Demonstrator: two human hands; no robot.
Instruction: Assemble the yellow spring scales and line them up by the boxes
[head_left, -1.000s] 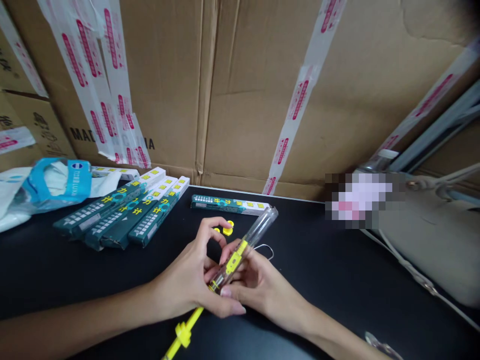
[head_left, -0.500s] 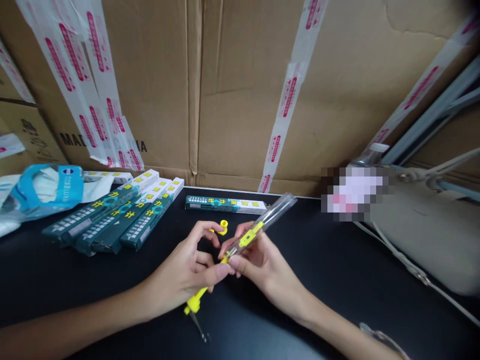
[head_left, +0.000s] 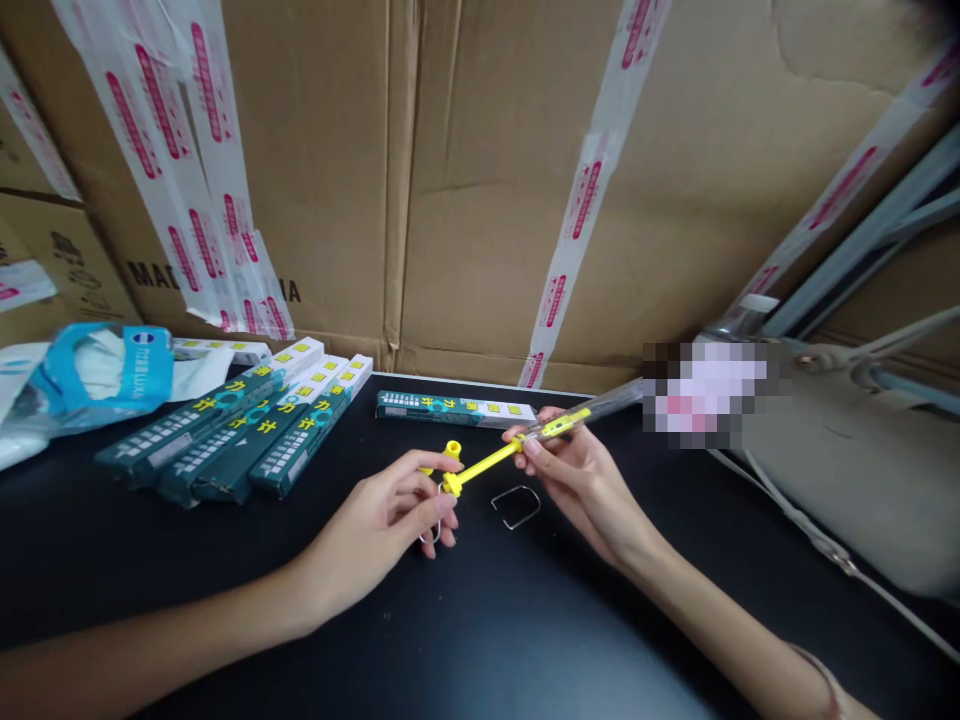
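- Since the earlier frame, the left hand (head_left: 371, 530) and right hand (head_left: 585, 490) had moved apart, and the clear plastic tube (head_left: 600, 407) had swung from a steep tilt to a lower slant across the center of the frame, rising toward the right.
- The right hand's thumb and first fingers were closed narrowly on the tube near its yellow collar, a tight pinch that kept it raised above the table.
- A yellow rod (head_left: 484, 465) ran from the tube toward the left hand, ending in a yellow knob (head_left: 451, 484) just beside the left fingertips.
- The left fingers (head_left: 431, 490) were loosely curled, with a narrow gap. It was impossible to tell whether they gripped the knob, a small yellow piece (head_left: 452, 450) just behind them, or a thin wire loop (head_left: 431, 535) below them.
- A bent wire clip (head_left: 516, 507) lay on the black table (head_left: 525, 620) between the hands, below the tube.
- At the left of the frame, long green and white boxes (head_left: 232, 430) lay side by side, angled together in a neat group away from the hands. One more box (head_left: 450, 408) lay along the table's far edge.
- At far left sat a blue and white plastic bag (head_left: 97, 370), in front of taped cardboard cartons (head_left: 465, 170).
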